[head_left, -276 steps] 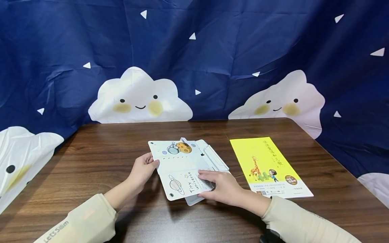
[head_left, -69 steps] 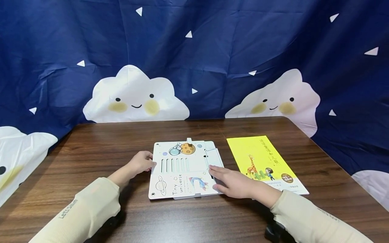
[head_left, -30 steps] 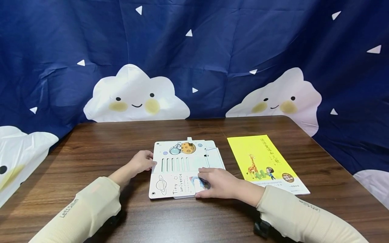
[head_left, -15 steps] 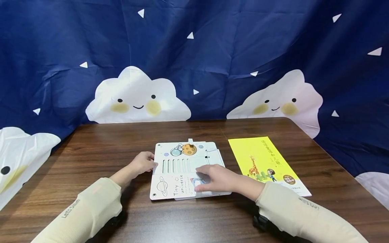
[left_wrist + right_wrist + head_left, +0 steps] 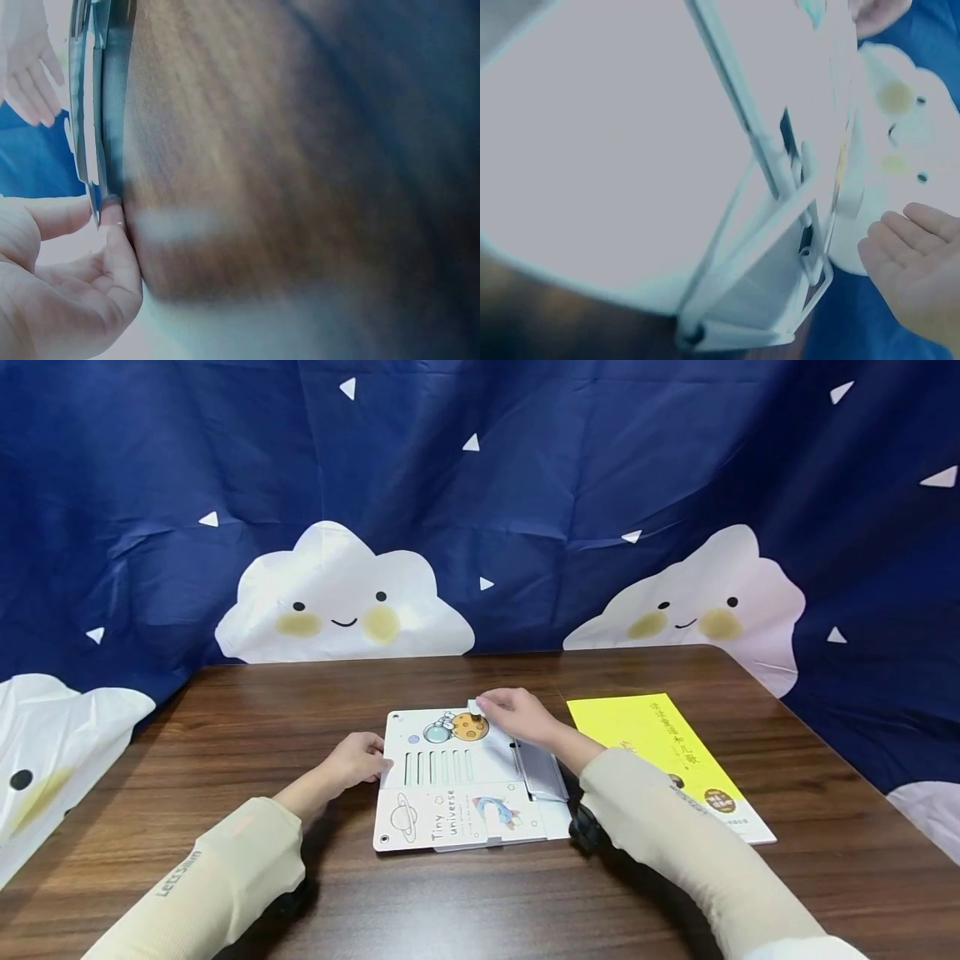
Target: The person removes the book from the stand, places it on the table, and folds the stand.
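Note:
A white folding book stand [image 5: 442, 777] printed with an astronaut, a planet and "Tiny universe" lies on the table. My left hand [image 5: 356, 760] pinches its left edge; in the left wrist view the thumb and curled fingers of the left hand [image 5: 75, 277] have the thin edge between them. My right hand [image 5: 519, 717] is at the stand's far edge, fingertips at a small white tab [image 5: 474, 707]. In the right wrist view the fingers of the right hand [image 5: 915, 262] look extended, close to the tab. A wire bracket [image 5: 757, 232] shows at the stand's side.
A yellow book [image 5: 630, 718] with a white lower band lies right of the stand, partly behind the right forearm. The brown wooden table [image 5: 285, 718] ends at a blue curtain [image 5: 525, 485] with cloud prints.
My right hand has left the rocket print at the stand's near right part and moved away from me to the tab at the far edge. The left hand keeps its place on the left edge.

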A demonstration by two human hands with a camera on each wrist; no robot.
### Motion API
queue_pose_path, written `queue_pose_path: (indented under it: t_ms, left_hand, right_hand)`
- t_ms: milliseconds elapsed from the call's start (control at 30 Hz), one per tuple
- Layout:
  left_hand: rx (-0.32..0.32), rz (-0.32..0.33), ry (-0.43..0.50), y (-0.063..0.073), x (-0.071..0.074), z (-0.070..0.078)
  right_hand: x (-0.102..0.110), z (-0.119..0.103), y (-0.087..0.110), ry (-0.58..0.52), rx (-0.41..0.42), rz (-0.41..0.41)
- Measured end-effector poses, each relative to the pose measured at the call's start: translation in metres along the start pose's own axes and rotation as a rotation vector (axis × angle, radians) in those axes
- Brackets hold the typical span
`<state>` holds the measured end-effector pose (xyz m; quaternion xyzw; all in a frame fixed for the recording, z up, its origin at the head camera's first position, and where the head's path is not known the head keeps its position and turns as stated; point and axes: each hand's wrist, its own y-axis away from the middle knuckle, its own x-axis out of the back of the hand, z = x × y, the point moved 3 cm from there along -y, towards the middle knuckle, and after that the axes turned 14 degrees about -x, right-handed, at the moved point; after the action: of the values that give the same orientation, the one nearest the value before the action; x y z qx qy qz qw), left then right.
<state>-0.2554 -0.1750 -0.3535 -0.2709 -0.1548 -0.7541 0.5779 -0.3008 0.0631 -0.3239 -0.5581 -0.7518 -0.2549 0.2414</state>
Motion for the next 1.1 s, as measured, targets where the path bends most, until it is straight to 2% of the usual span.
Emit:
queue_pose_path:
  t_ms: [100, 200, 433, 633, 933, 1100]
  left_hand:
    - [0.007, -0.002, 0.0, 0.0, 0.0, 0.001]
    - [0.014, 0.001, 0.001, 0.0, -0.001, 0.0]
    - [-0.003, -0.007, -0.006, -0.002, -0.001, -0.001]
    - [0.002, -0.003, -0.044, -0.003, -0.001, 0.0]
    - [0.002, 0.014, -0.124, -0.004, 0.0, 0.002]
    - [0.008, 0.011, -0.115, -0.004, 0.0, 0.0]
  right_hand:
    - [-0.002, 0.003, -0.014, -0.063, -0.07, -0.017]
    - [-0.006, 0.003, -0.024, -0.078, -0.118, -0.049]
    - [-0.013, 0.008, -0.033, -0.102, -0.21, -0.133]
    - [-0.013, 0.01, -0.032, -0.12, -0.202, -0.157]
    - [-0.013, 0.01, -0.03, -0.091, -0.178, -0.16]
    - [-0.014, 0.012, -0.03, -0.088, -0.161, -0.166]
